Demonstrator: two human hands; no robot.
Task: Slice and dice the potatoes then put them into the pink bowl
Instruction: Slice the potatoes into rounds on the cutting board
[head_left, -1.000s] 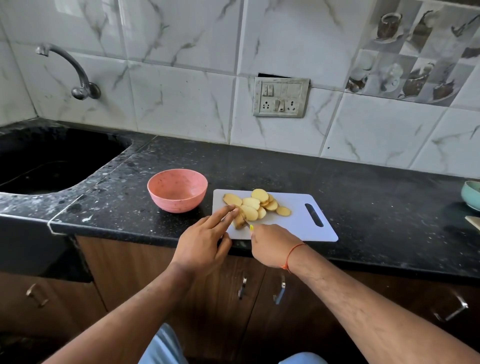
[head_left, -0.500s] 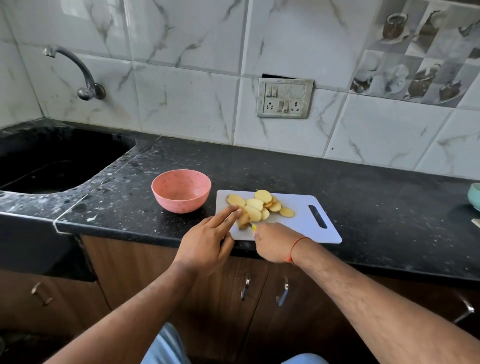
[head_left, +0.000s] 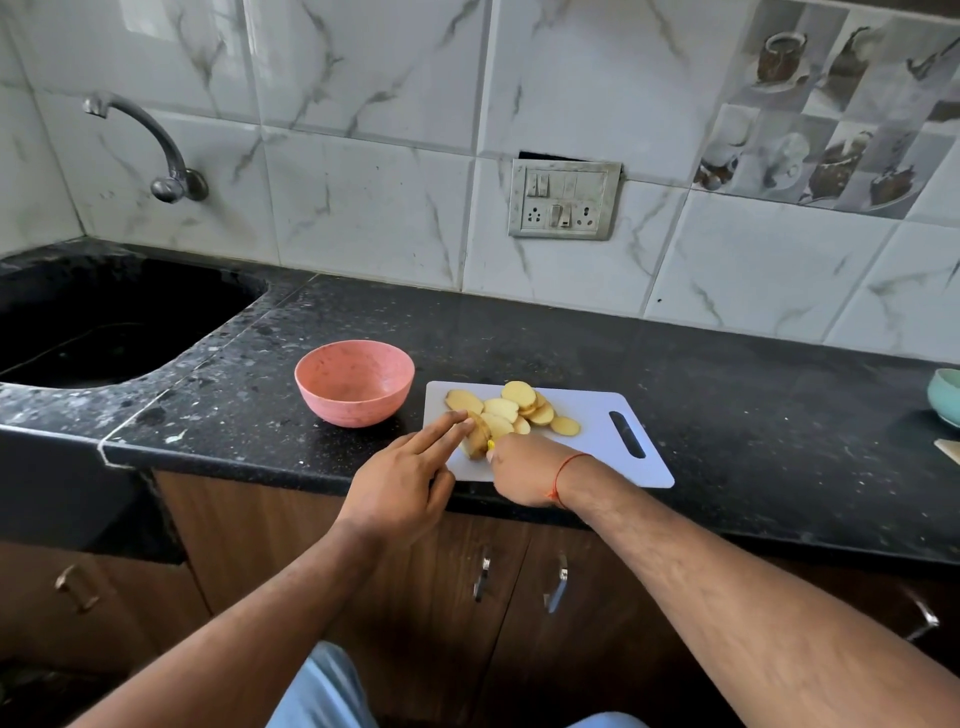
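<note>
We've got a black speckled stone desk (head_left: 571, 343), polished enough to catch some light. The cutting board (head_left: 597, 415) looks like smooth matt white plastic, and the pink bowl (head_left: 355, 383) is matt with fine speckles. Wall tiles (head_left: 363, 208) are glossy marble-look, the tap (head_left: 156, 145) is dull metal, and the cabinet doors (head_left: 291, 525) are brown wood grain with shiny metal handles (head_left: 557, 582).

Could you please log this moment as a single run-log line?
phase: slicing | left hand: straight fingers steady potato piece | right hand: grips knife, blade hidden | slices on cutting board | pink bowl: empty
</note>
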